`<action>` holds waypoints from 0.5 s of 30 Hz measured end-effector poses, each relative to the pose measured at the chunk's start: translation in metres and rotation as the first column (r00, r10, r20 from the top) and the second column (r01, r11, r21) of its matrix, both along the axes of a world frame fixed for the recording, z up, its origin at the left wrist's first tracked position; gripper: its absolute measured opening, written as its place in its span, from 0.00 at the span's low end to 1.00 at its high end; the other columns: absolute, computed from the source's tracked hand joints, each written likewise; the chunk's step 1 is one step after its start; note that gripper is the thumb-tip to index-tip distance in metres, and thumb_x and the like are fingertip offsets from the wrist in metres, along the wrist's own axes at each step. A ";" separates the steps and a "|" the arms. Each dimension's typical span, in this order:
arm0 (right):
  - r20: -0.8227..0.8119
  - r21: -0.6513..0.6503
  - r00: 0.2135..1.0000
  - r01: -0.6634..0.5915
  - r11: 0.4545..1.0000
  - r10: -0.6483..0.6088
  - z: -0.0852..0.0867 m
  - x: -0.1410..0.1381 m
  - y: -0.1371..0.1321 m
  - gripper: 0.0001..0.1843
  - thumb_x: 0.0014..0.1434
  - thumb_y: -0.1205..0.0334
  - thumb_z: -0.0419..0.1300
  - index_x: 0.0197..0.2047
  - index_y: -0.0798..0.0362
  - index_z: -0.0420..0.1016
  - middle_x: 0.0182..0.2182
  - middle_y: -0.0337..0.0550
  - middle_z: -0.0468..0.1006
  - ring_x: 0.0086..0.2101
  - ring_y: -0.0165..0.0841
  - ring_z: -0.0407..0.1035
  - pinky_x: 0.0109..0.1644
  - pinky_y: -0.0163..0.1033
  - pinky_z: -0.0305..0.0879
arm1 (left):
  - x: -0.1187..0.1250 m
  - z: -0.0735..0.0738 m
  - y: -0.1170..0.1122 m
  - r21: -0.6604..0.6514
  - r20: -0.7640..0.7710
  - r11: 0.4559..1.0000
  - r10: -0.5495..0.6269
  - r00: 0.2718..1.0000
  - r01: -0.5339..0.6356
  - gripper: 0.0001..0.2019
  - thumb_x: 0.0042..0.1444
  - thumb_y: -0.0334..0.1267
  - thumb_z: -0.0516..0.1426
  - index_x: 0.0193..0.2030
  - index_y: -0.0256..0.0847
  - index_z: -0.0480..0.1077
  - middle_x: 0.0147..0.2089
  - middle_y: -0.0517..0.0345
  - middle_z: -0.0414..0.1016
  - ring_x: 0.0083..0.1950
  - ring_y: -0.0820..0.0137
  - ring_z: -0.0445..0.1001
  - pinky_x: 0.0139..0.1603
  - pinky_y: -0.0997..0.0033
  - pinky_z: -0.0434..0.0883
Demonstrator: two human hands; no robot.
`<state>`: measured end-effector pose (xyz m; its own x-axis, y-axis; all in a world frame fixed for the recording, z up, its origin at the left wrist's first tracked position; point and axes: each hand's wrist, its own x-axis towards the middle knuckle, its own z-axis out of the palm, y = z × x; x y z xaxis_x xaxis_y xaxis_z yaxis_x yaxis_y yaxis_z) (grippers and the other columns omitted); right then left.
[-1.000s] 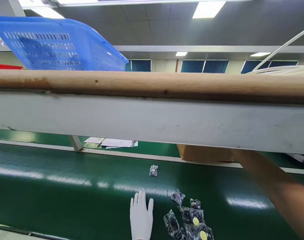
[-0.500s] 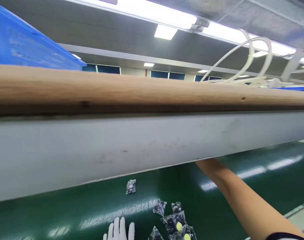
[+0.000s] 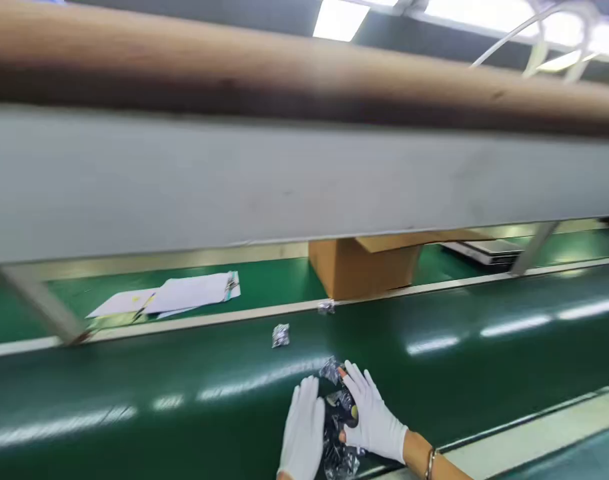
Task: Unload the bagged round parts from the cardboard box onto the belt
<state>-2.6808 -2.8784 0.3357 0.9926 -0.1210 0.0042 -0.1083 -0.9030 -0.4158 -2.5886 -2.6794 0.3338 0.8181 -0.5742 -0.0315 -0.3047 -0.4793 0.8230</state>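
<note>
In a white glove, my left hand [image 3: 303, 427] lies along the left side of a pile of small clear plastic bags [image 3: 337, 443] with dark contents. Its fingers are stretched out and close together. My right hand [image 3: 373, 417], gloved with the thumb and index tips bare, spreads its fingers over the right side of the pile and touches it. Yellow round spots show among the bags. A single bag [image 3: 330, 369] is at the pile's far end, by my right fingertips. Two more small bags lie farther off, one on the green belt [image 3: 281, 335] and one by its far rail [image 3: 327, 306].
A grey shelf panel [image 3: 284, 180] with a wooden rail [image 3: 264, 57] crosses above the belt. Behind the belt are papers on a clipboard [image 3: 194, 292], a cardboard box [image 3: 364, 270] and a flat scale-like device [image 3: 489, 250]. Slanted metal supports [image 3: 534, 248] stand at both sides.
The view has tipped downward. My right arm, which reached under the shelf with its hand hidden, has come back to the bags. My left hand is now against the pile.
</note>
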 end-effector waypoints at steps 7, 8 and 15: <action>0.185 -0.143 0.969 -0.137 0.980 0.163 -0.007 0.021 0.057 0.51 0.53 0.47 0.62 0.75 0.58 0.56 0.73 0.63 0.54 0.71 0.60 0.48 0.73 0.66 0.46 | -0.012 0.008 0.002 -0.060 -0.231 0.997 -0.066 0.971 0.053 0.39 0.67 0.59 0.41 0.79 0.38 0.45 0.82 0.59 0.36 0.83 0.62 0.34 0.82 0.55 0.35; 0.197 -0.152 0.971 -0.105 0.983 0.134 -0.009 0.022 0.063 0.48 0.53 0.49 0.62 0.74 0.57 0.59 0.71 0.62 0.59 0.68 0.59 0.54 0.71 0.64 0.52 | -0.012 0.003 0.000 -0.088 -0.223 0.996 -0.044 0.974 0.025 0.39 0.67 0.58 0.42 0.79 0.37 0.46 0.82 0.57 0.37 0.83 0.61 0.34 0.82 0.55 0.35; 0.075 -0.207 0.995 0.076 0.976 -0.061 -0.002 0.032 0.089 0.32 0.59 0.58 0.57 0.67 0.50 0.65 0.51 0.53 0.76 0.47 0.50 0.71 0.48 0.54 0.71 | -0.003 -0.022 -0.018 -0.317 -0.332 0.930 0.076 0.940 -0.187 0.39 0.67 0.62 0.42 0.78 0.44 0.45 0.81 0.51 0.47 0.81 0.60 0.47 0.80 0.53 0.47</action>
